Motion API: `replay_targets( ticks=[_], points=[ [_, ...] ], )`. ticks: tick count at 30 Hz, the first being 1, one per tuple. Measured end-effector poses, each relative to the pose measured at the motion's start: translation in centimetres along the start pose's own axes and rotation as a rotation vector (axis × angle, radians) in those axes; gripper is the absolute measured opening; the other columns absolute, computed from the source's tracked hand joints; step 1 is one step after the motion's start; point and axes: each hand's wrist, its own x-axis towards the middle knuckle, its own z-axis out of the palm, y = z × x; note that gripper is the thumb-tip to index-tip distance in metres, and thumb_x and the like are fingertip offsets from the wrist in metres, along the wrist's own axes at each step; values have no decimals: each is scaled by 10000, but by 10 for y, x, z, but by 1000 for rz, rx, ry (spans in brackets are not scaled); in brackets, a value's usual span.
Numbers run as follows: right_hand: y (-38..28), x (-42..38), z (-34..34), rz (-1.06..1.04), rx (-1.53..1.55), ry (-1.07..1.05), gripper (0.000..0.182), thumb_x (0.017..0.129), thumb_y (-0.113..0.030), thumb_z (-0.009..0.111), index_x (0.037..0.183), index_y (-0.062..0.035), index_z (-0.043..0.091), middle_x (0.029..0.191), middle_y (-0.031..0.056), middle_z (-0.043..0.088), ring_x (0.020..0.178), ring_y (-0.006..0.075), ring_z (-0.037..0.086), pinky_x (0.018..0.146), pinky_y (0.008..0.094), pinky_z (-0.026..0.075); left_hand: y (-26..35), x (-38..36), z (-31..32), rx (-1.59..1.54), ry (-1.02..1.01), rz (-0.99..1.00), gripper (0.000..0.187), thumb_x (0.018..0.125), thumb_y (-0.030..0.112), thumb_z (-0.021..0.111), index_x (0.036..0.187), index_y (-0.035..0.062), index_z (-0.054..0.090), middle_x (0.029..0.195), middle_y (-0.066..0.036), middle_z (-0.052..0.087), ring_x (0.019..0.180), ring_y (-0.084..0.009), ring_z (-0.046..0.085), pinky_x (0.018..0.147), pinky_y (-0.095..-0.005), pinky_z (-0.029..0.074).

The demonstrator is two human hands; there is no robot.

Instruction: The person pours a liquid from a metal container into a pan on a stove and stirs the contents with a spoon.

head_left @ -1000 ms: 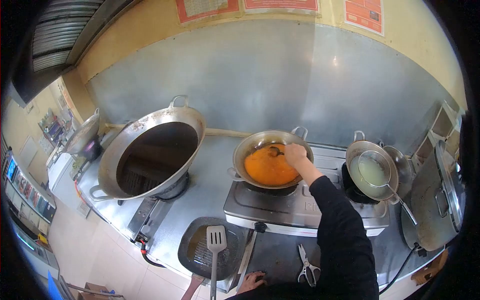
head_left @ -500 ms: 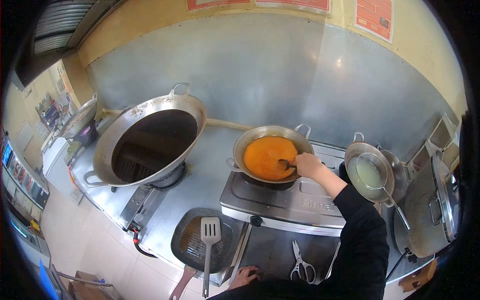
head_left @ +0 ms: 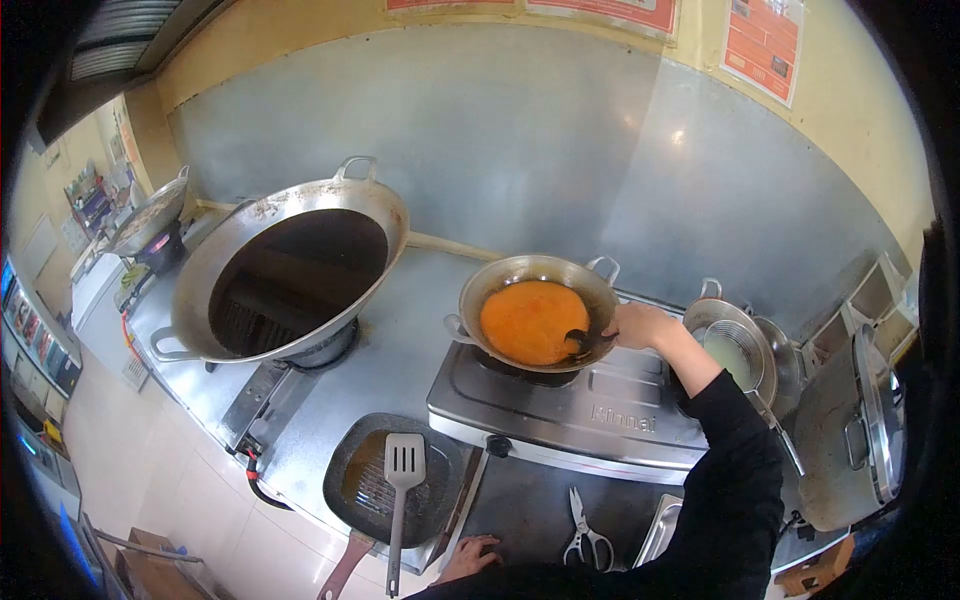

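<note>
My right hand [head_left: 640, 328] is closed at the right rim of a small wok [head_left: 472, 290], around the handle of a dark spoon [head_left: 577, 342]. The spoon's bowl dips into orange sauce [head_left: 530, 318] in that wok, which sits on a silver gas stove [head_left: 560, 410]. My left hand [head_left: 468, 558] rests low on the counter edge with its fingers apart, holding nothing. Beside it is a square grill pan [head_left: 350, 450] with a slotted spatula [head_left: 404, 465] lying across it. Scissors [head_left: 585, 535] lie to the right of my left hand.
A large wok of dark liquid [head_left: 190, 310] stands at the left. On the right are a strainer [head_left: 762, 365] over another pan, and a big pot with a lid [head_left: 872, 420]. A metal tray [head_left: 660, 530] lies beside my right sleeve. Another wok [head_left: 150, 215] is far left.
My right hand and the spoon have shifted right within the wok, toward its rim. The view has moved slightly, and the metal tray now shows beside my sleeve.
</note>
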Motion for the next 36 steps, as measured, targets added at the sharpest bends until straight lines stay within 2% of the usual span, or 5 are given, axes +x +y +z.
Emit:
replay_targets(
  ticks=[8,17,26,32,36],
  points=[
    [-2,-8,-31,36,-48,-106,309,646,-172,591,951,-223,598,890,96,591,860,274,544,747,347,429,2,1,-2,9,-38,-27,165,719,212,494,863,151,545,1108,-79,429,1099,-222,359,922,-383,232],
    [-7,33,8,85,-14,56,246,636,-124,533,855,-178,630,850,64,601,818,259,561,694,348,460,9,2,-8,-21,17,-25,134,725,197,488,843,158,539,1089,-79,434,1094,-216,364,912,-381,247],
    [-21,-12,-49,81,-101,-21,257,624,-129,547,856,-197,634,837,68,602,816,247,562,699,345,457,7,2,-9,-24,-20,-37,152,726,175,493,867,152,544,1116,-84,421,1112,-231,345,928,-391,227],
    [-5,8,-9,-36,-87,-8,252,627,-115,551,855,-183,634,826,83,602,814,256,561,709,341,452,18,9,-18,-185,-50,-257,156,730,170,497,875,151,549,1123,-98,414,1119,-237,335,939,-392,213],
    [3,34,16,-88,48,30,268,654,-151,571,918,-178,611,827,120,592,793,283,559,715,357,436,12,4,-13,-158,-34,-160,162,732,171,485,883,151,542,1129,-96,412,1122,-238,330,944,-393,206]
  ],
)
